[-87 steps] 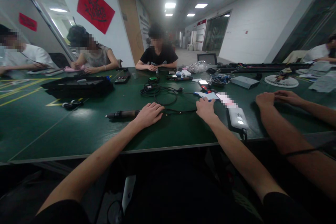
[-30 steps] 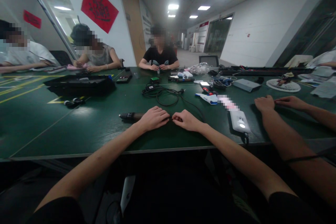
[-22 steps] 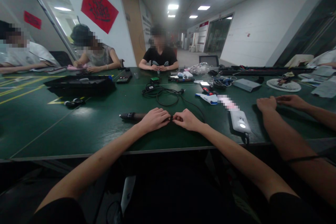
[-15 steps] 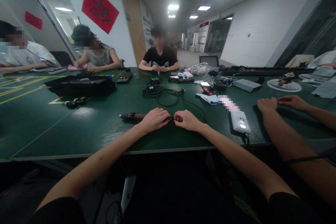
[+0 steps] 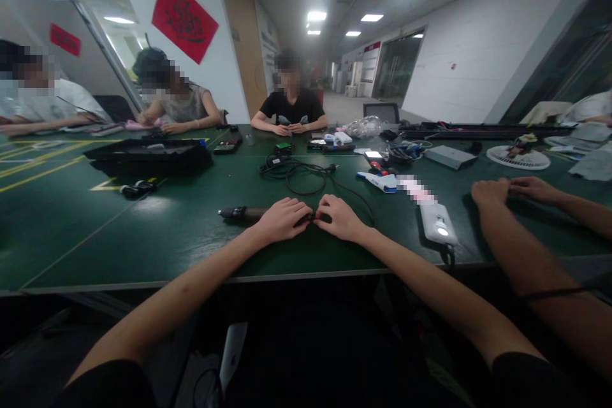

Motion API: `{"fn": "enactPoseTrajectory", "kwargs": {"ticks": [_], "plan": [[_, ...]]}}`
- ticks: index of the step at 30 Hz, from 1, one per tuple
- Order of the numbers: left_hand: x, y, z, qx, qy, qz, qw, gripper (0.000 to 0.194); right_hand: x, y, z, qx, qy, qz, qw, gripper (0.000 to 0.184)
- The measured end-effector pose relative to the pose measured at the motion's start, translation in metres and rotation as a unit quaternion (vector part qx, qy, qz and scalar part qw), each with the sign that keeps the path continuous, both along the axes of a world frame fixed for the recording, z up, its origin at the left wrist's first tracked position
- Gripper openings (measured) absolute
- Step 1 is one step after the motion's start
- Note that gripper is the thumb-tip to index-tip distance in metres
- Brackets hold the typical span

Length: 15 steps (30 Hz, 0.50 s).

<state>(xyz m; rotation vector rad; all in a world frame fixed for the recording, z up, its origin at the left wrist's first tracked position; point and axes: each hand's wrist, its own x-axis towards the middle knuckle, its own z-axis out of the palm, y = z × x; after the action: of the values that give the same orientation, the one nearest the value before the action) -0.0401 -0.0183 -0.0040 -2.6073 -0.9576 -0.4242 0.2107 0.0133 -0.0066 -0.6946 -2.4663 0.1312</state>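
An electric screwdriver (image 5: pixel 243 213), dark with a brownish body, lies across the green table with its tip toward the left. My left hand (image 5: pixel 283 219) is wrapped over its body and covers the rear part. Close by on the right, my right hand (image 5: pixel 339 217) is closed in a pinch at the tool's tail end, where the fingertips of both hands almost meet. What sits between the right fingers is too small and hidden to name. A black cable (image 5: pixel 301 183) lies coiled beyond my hands and runs round toward the right one.
A black tray (image 5: pixel 148 159) stands at left, near a bundled cable (image 5: pixel 138 189). To the right are a white power-bank-like box (image 5: pixel 438 223), a blue-and-white packet (image 5: pixel 380 181) and a round white fan part (image 5: pixel 517 156). A neighbour's hands (image 5: pixel 490 191) work at the right; other people sit opposite.
My right hand has shifted slightly and its fingers are raised and re-bent at the tool's tail end. My left hand stays on the screwdriver. The person opposite has moved their hands slightly apart.
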Motion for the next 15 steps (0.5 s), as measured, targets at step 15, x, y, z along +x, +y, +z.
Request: {"fn": "enactPoseTrajectory", "kwargs": {"ticks": [15], "plan": [[-0.0005, 0.0026, -0.0009, 0.003, -0.001, -0.001, 1.000, 0.016, -0.0019, 0.0000, 0.0001, -0.028, -0.007, 0.018, 0.999, 0.006]]}}
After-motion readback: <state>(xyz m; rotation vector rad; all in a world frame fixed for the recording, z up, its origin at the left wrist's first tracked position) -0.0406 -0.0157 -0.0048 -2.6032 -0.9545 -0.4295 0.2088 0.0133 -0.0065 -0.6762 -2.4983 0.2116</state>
